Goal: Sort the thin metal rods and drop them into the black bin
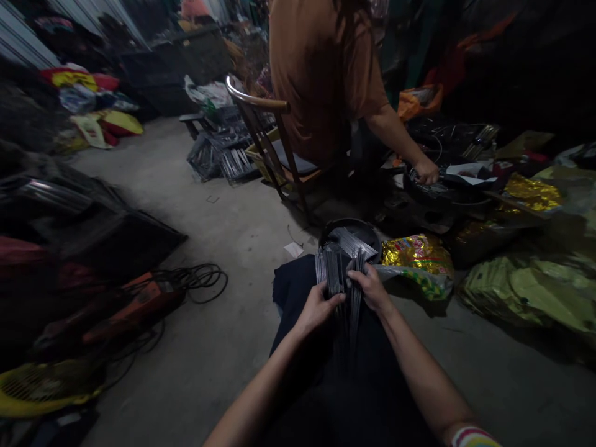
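Thin grey metal rods (333, 267) stand in a bundle above my dark-clothed lap. My left hand (318, 305) is closed round the lower left side of this bundle, its thumb across the front. My right hand (369, 287) grips a narrower bunch of the rods (357, 298) at the right, its thumb and fingers pressed together. The two bunches are close side by side. Just beyond them a round black basin (375, 234) on the floor holds more rods (351, 241), lying slanted.
A person in a brown shirt (316, 74) sits ahead on a wooden chair (261, 105), one hand at a dark pan. Gold packaging (419, 254) and yellowish sacks (531, 288) lie at the right. Coiled cable (205, 279) and an orange tool (125, 307) are at the left.
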Tool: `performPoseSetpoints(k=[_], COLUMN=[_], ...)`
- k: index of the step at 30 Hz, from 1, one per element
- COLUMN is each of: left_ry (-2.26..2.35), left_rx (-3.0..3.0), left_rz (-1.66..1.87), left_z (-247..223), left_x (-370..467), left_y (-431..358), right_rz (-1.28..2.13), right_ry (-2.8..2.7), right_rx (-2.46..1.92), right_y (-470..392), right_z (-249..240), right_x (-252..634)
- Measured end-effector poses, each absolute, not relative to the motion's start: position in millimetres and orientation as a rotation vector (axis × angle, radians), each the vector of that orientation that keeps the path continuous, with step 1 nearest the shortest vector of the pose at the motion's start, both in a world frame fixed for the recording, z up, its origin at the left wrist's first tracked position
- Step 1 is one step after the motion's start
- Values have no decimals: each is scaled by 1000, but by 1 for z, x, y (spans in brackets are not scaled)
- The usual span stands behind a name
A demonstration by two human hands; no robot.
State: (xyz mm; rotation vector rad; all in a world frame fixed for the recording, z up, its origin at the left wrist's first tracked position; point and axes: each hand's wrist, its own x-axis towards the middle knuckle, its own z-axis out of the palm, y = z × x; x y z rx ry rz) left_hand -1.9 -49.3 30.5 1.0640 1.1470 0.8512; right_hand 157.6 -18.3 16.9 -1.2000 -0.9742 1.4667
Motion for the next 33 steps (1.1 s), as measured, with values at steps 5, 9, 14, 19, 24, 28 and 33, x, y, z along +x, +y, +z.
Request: performPoseSetpoints(k=[5,9,14,19,24,28,33], left_ry=[1127,1143,1124,1191,1188,1184,1176], left_rx=[1093,1096,1100,1127,1147,1141,1179], left_rz=[874,866,845,793,794,806,813], left_z=[38,35,31,30,29,29,31], left_x=[2,1,-2,-4,-4,-5,-6], left_y=[-49,-49,-50,-51,-52,-51,-50], right_rz=[1452,1456,1485,1480,1427,1402,1512], right_ry=[-1033,-1037,-1003,-989,-1081,-1049,-865], right_rx=[-1223,-1229,-1174,-1182,-1238,-1252,-1220], right_y=[-15,-14,-18,-18,-14,-15,-19], right_z=[14,14,17,16,13,13,17], right_x=[150,149,154,152,148,151,154])
